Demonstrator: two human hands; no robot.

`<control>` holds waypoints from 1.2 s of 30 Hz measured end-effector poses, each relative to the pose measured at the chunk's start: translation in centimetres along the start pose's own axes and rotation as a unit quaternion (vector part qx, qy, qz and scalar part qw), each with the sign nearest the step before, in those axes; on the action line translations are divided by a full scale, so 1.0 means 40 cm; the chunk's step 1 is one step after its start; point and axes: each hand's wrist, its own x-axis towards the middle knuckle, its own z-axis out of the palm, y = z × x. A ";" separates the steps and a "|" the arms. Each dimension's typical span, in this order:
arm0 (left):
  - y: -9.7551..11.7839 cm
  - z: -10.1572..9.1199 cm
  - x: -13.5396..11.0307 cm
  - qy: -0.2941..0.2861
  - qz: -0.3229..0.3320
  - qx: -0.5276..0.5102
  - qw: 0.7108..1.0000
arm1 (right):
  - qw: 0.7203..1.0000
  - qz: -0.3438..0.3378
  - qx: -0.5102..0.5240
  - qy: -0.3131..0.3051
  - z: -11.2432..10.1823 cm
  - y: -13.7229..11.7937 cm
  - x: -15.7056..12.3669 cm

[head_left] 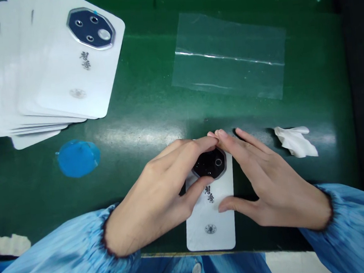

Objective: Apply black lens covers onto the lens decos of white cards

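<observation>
A white phone back cover (pixel 212 236) with dark characters and a round emblem lies upright before me at the table's front edge. Its black, silver-rimmed camera plate (pixel 210 164) shows between my hands. My left hand (pixel 170 184) curls over the cover's left side, thumb at the plate's lower edge and fingers along its top; some fingertips are hidden. My right hand (pixel 262 176) reaches in from the right with fingers stretched toward the top edge, meeting the left fingertips. Its thumb rests on or just over the cover's right edge.
A fanned stack of white phone back covers (pixel 59 79) lies at the upper left, the top one with a blue camera plate. Below it is a round blue film (pixel 79 158). A clear plastic sheet (pixel 229 56) lies at the back, and a crumpled white cloth (pixel 295 141) at the right.
</observation>
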 end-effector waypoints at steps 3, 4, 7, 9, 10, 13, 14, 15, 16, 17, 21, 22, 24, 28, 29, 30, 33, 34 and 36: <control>0.002 0.000 0.001 -0.001 -0.004 0.000 1.000 | 1.000 -0.003 0.000 -0.001 -0.001 -0.001 -0.001; 0.003 -0.001 0.001 -0.001 -0.005 0.000 1.000 | 1.000 -0.003 0.000 -0.001 -0.001 -0.001 -0.002; 0.004 -0.002 0.002 -0.004 -0.002 0.002 1.000 | 1.000 0.000 0.005 -0.001 0.000 -0.001 -0.002; 0.003 -0.003 0.003 -0.008 -0.002 -0.001 1.000 | 1.000 0.002 0.011 0.000 0.001 -0.001 -0.002; 0.002 -0.003 0.003 -0.009 -0.006 -0.004 1.000 | 1.000 0.001 0.012 0.000 0.001 0.000 -0.002; 0.003 -0.003 0.003 -0.010 -0.017 -0.019 1.000 | 1.000 -0.003 0.009 0.004 0.002 0.001 -0.002; 0.004 -0.002 0.003 -0.009 -0.019 -0.021 1.000 | 1.000 -0.005 0.007 0.006 0.003 0.001 -0.003; 0.006 -0.002 0.003 -0.010 -0.021 -0.022 0.999 | 1.000 -0.007 0.007 0.008 0.003 0.000 -0.003; 0.008 -0.002 0.003 -0.009 -0.023 -0.021 0.999 | 1.000 -0.009 0.007 0.009 0.003 0.000 -0.004; 0.011 -0.001 0.002 -0.009 -0.026 -0.020 0.999 | 1.000 -0.012 0.007 0.010 0.003 0.000 -0.004; 0.014 0.004 -0.002 -0.002 -0.029 -0.031 0.999 | 0.999 -0.034 -0.013 -0.010 0.003 -0.001 -0.002; 0.012 0.005 -0.004 -0.001 -0.029 -0.038 0.999 | 0.999 -0.042 -0.026 -0.020 0.002 -0.002 -0.001; 0.006 0.008 -0.006 -0.002 -0.029 -0.052 0.998 | 0.997 -0.055 -0.052 -0.030 0.002 -0.002 0.001; -0.016 0.009 -0.008 -0.001 0.002 -0.082 0.997 | 0.995 -0.063 -0.074 -0.017 0.003 -0.008 0.005; -0.022 0.008 -0.009 0.000 0.016 -0.083 0.996 | 0.995 -0.060 -0.078 -0.015 0.003 -0.011 0.007; -0.027 0.007 -0.010 0.001 0.029 -0.078 0.996 | 0.995 -0.056 -0.084 -0.012 0.003 -0.014 0.008; -0.041 0.005 -0.014 0.014 0.063 -0.033 0.997 | 0.993 -0.046 -0.105 0.000 0.005 -0.027 0.010; -0.044 0.006 -0.015 0.020 0.069 -0.012 0.997 | 0.993 -0.045 -0.110 0.006 0.007 -0.031 0.011; -0.048 0.007 -0.017 0.026 0.075 0.024 0.997 | 0.993 -0.039 -0.114 0.018 0.013 -0.037 0.012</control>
